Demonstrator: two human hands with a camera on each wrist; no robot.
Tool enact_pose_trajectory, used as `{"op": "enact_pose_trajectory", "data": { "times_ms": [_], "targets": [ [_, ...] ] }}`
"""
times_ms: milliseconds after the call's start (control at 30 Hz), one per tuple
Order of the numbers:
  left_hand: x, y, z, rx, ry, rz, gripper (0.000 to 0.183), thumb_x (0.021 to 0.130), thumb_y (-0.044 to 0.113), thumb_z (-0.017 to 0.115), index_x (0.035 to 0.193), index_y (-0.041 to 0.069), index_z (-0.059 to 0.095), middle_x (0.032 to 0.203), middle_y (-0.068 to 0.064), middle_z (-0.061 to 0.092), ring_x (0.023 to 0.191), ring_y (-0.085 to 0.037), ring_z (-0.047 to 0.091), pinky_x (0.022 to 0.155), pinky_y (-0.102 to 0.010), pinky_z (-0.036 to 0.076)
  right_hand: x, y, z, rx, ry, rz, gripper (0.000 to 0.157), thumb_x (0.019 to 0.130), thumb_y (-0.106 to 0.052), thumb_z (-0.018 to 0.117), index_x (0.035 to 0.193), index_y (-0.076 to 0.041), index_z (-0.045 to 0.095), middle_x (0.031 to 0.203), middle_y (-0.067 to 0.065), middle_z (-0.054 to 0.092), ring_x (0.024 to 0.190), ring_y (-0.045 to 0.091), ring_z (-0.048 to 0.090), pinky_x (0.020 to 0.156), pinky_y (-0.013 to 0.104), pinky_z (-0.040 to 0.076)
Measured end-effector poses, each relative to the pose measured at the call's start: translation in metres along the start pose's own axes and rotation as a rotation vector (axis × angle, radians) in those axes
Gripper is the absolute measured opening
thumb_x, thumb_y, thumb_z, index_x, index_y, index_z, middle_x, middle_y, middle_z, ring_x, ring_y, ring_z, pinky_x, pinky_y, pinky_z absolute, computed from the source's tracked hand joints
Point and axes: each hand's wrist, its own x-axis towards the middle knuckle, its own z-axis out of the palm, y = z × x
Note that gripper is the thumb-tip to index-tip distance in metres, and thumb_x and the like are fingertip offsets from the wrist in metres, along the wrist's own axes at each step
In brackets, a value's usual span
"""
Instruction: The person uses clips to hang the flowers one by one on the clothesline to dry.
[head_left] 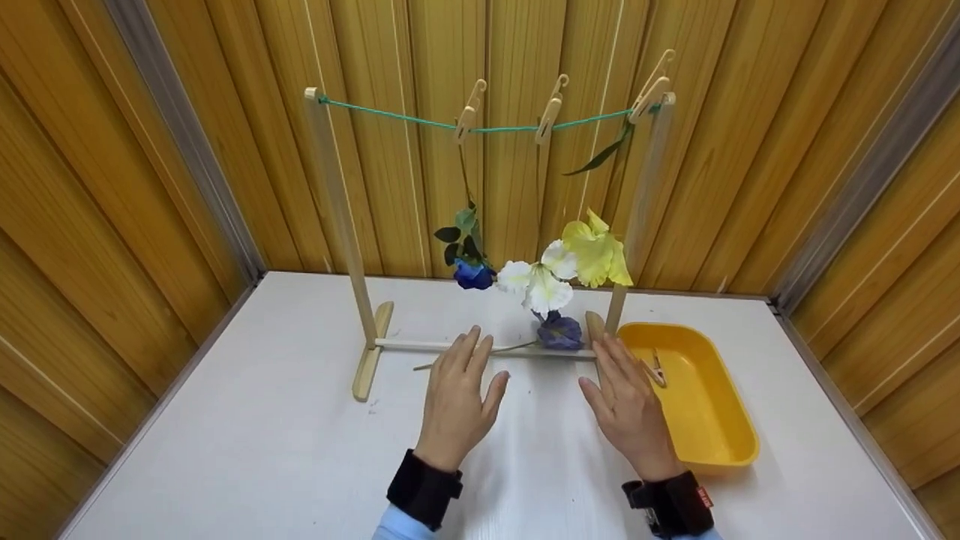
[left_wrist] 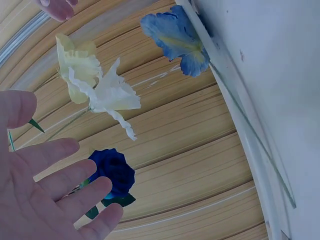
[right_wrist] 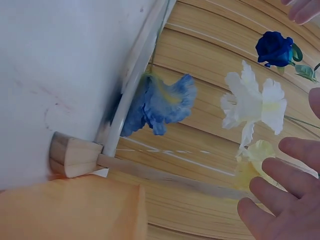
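Observation:
My left hand [head_left: 457, 397] is held above the white table with straight fingers and nothing in it. To its right, my right hand [head_left: 630, 409] is likewise spread, palm turned inward and holding nothing. Beyond and between them, a blue-purple artificial iris [head_left: 561, 331] lies at the rack's bottom bar [head_left: 420, 346]. Its thin stem [left_wrist: 255, 130] runs left, partly hidden behind my left hand in the head view. On the green cord [head_left: 510, 129] hang a blue rose [head_left: 473, 274], a white flower [head_left: 546, 286] and a yellow flower [head_left: 596, 251], heads down, each by a clothespin [head_left: 550, 120].
A wooden rack with two posts [head_left: 341, 217] carries the cord. Right of it stands a yellow basin [head_left: 731, 390], with a clothespin [head_left: 658, 370] inside near my right hand. Wood-patterned panels [head_left: 390, 187] enclose the back and sides of the table [head_left: 247, 450].

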Motion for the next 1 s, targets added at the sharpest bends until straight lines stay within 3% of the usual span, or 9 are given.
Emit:
{"op": "enact_pose_trajectory", "data": {
  "times_ms": [100, 300, 467, 667, 1000],
  "targets": [
    [-0.005, 0.002, 0.005, 0.023, -0.007, -0.005, 0.049, 0.101, 0.032, 0.066, 0.139, 0.002, 0.062, 0.149, -0.019, 0.056, 0.138, -0.038, 0.051, 0.111, -0.056, 0.041, -0.005, 0.002, 0.001, -0.044, -0.02, 0.002, 0.056, 0.092, -0.013, 0.076, 0.141, 0.007, 0.057, 0.15, 0.026, 0.052, 0.14, 0.045, 0.046, 0.11, 0.061, 0.037],
    [-0.01, 0.005, 0.011, 0.073, -0.064, -0.034, 0.051, 0.102, 0.035, 0.063, 0.141, 0.003, 0.061, 0.152, -0.018, 0.053, 0.142, -0.038, 0.048, 0.113, -0.058, 0.039, -0.012, 0.007, 0.0, -0.07, -0.044, 0.004, 0.057, 0.094, -0.014, 0.074, 0.142, 0.01, 0.054, 0.151, 0.028, 0.05, 0.142, 0.046, 0.043, 0.124, 0.046, 0.024],
    [-0.013, 0.006, 0.017, 0.106, -0.1, -0.019, 0.051, 0.104, 0.037, 0.059, 0.142, 0.003, 0.061, 0.154, -0.018, 0.051, 0.143, -0.038, 0.046, 0.115, -0.057, 0.038, -0.012, 0.007, -0.003, -0.082, -0.073, 0.02, 0.059, 0.096, -0.016, 0.072, 0.144, 0.01, 0.052, 0.153, 0.028, 0.048, 0.144, 0.047, 0.04, 0.12, 0.058, 0.027],
    [-0.016, 0.012, 0.022, 0.126, -0.164, -0.022, 0.053, 0.105, 0.04, 0.055, 0.144, 0.005, 0.059, 0.156, -0.017, 0.049, 0.145, -0.038, 0.044, 0.116, -0.057, 0.036, -0.01, 0.008, -0.008, -0.068, -0.139, 0.095, 0.057, 0.1, -0.02, 0.066, 0.146, 0.009, 0.049, 0.157, 0.027, 0.043, 0.149, 0.046, 0.033, 0.124, 0.054, 0.02],
    [-0.017, 0.027, 0.033, 0.185, -0.188, 0.054, 0.055, 0.106, 0.044, 0.051, 0.146, 0.007, 0.058, 0.155, -0.014, 0.051, 0.144, -0.034, 0.046, 0.116, -0.054, 0.038, -0.008, 0.015, -0.012, -0.072, -0.201, 0.15, 0.057, 0.102, -0.022, 0.064, 0.147, 0.009, 0.049, 0.157, 0.028, 0.042, 0.149, 0.047, 0.032, 0.12, 0.065, 0.021]
  ]
}}
